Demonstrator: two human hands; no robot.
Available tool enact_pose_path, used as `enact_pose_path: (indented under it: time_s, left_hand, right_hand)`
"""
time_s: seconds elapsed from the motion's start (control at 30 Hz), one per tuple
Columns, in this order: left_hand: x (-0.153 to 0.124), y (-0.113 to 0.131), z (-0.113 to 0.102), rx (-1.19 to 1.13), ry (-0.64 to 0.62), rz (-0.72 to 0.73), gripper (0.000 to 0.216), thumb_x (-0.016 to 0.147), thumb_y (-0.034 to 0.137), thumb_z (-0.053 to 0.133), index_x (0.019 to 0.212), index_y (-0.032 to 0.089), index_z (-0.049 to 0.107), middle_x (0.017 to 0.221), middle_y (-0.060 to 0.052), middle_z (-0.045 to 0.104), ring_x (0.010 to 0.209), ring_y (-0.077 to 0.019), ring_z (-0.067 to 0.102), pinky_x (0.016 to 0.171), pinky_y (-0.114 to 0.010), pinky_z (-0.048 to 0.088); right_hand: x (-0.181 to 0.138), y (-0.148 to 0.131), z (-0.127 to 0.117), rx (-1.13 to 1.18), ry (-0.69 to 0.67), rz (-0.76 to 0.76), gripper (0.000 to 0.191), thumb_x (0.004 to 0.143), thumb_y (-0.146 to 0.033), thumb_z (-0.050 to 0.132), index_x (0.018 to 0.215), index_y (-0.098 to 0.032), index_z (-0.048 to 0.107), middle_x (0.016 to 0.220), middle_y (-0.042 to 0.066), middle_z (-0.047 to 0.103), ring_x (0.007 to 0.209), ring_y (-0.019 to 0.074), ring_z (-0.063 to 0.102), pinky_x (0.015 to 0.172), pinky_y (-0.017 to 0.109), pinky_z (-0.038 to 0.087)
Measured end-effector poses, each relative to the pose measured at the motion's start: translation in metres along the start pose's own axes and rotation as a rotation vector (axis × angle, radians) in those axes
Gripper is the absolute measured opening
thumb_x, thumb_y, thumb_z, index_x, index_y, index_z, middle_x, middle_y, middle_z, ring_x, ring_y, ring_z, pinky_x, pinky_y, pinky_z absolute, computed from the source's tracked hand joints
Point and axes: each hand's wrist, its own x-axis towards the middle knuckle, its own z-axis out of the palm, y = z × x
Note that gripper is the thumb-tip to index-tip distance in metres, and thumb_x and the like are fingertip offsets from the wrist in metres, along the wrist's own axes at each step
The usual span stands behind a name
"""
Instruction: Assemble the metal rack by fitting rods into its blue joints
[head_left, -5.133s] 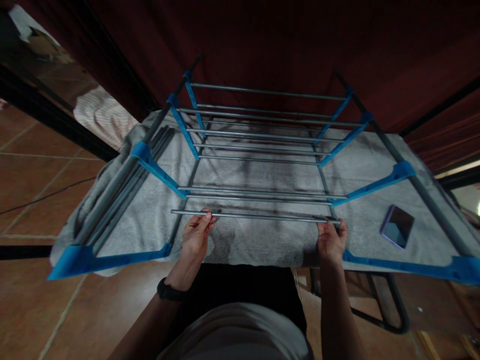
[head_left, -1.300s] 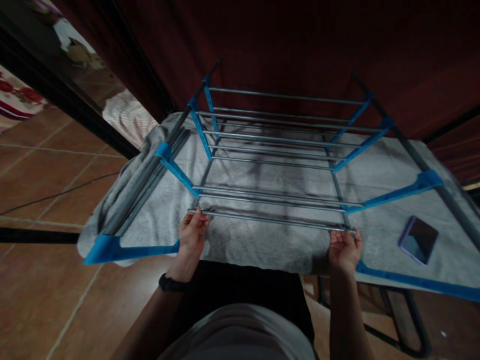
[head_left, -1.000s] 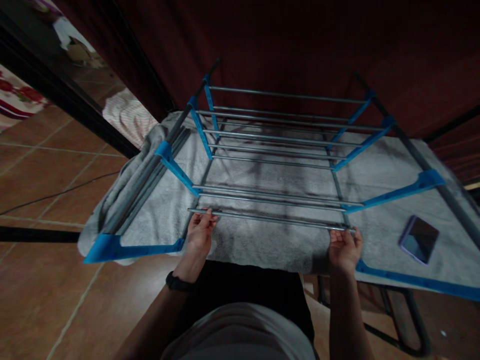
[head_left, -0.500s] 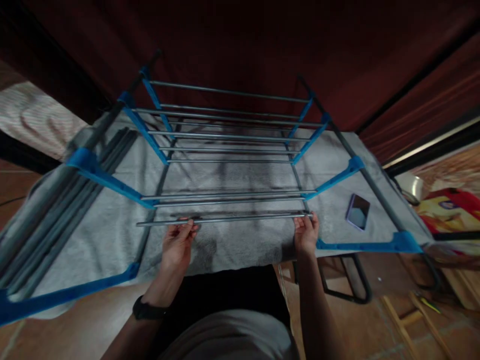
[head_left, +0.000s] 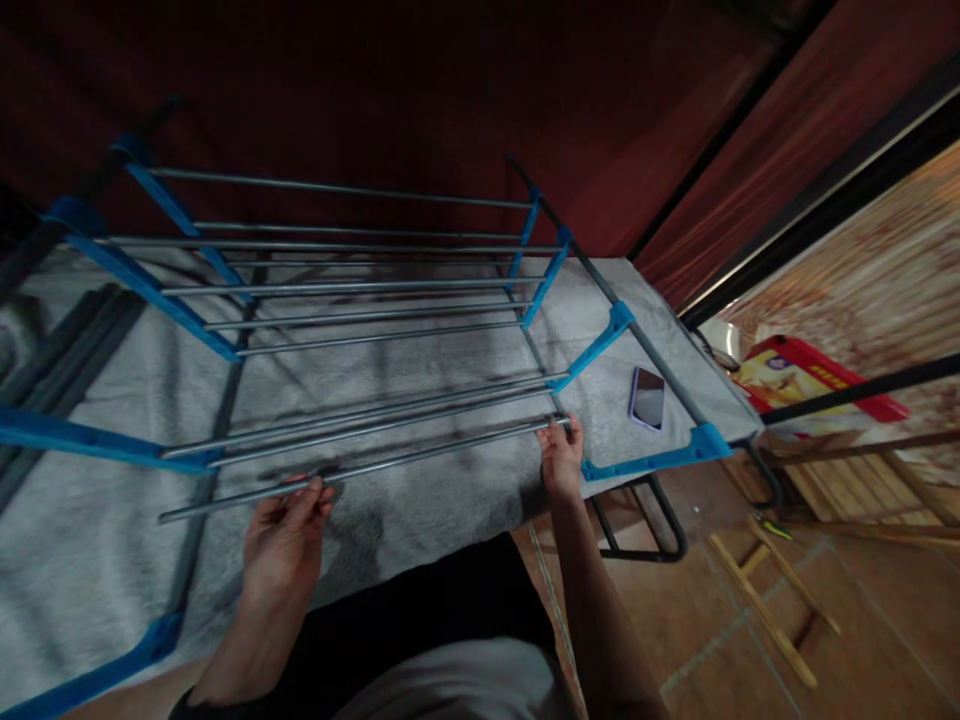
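Observation:
A thin grey metal rod [head_left: 420, 453] runs left to right just in front of a rack [head_left: 337, 285] of grey rods and blue plastic side pieces. My left hand [head_left: 281, 530] pinches the rod near its left end. My right hand [head_left: 561, 457] is closed on the rod's right end, close to a blue side piece [head_left: 592, 350] of the rack. The rack lies on a table covered with a grey towel [head_left: 420, 510].
A phone [head_left: 648, 398] lies on the towel at the right, between two blue pieces. Several spare dark tubes [head_left: 52, 360] lie at the far left. Red curtain hangs behind. A red box [head_left: 802, 385] and wooden slats [head_left: 765, 600] are on the tiled floor to the right.
My view has swung to the right, so the rack now sits left of centre. Both hands have kept hold of the rod, which now looks tilted, its left end lower.

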Motion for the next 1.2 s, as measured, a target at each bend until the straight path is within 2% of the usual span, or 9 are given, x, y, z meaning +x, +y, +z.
enact_pose_path:
  time_s: [0.13,0.27,0.63,1.2]
  left_hand:
    - [-0.002,0.001,0.003,0.0,0.017,-0.011,0.026,0.065,0.005,0.089,0.079,0.019,0.072,0.069,0.007,0.071,0.064,-0.0095,0.069,0.059,-0.017,0.055]
    - [-0.004,0.003,0.007,0.003,0.035,-0.029,0.024,0.065,0.004,0.088,0.075,0.019,0.071,0.07,0.006,0.072,0.062,-0.0087,0.068,0.057,-0.016,0.054]
    - [-0.002,-0.001,0.005,0.011,-0.021,-0.026,0.026,0.066,0.001,0.085,0.079,0.02,0.075,0.068,0.005,0.072,0.064,-0.0097,0.069,0.059,-0.016,0.054]
    - [-0.001,-0.006,0.001,0.007,0.009,0.005,0.031,0.06,0.003,0.09,0.068,0.021,0.065,0.076,0.005,0.075,0.063,-0.0108,0.069,0.059,-0.02,0.056]
  right_hand:
    - [0.0,0.0,-0.001,0.009,0.001,0.0,0.058,0.065,-0.034,0.091,0.111,-0.032,0.057,0.086,-0.01,0.066,0.08,0.0118,0.067,0.079,0.029,0.058]
    - [0.0,-0.001,-0.001,-0.006,0.005,-0.006,0.06,0.064,-0.035,0.09,0.113,-0.031,0.056,0.085,-0.01,0.065,0.078,0.0114,0.065,0.079,0.03,0.057]
    - [-0.001,0.001,-0.003,-0.008,-0.057,-0.005,0.069,0.06,-0.025,0.089,0.119,-0.034,0.053,0.076,-0.016,0.054,0.072,0.0103,0.061,0.086,0.03,0.056]
    - [-0.003,-0.004,-0.003,-0.049,-0.018,0.026,0.057,0.065,-0.031,0.086,0.115,-0.032,0.058,0.08,-0.011,0.063,0.081,0.0148,0.067,0.088,0.036,0.057]
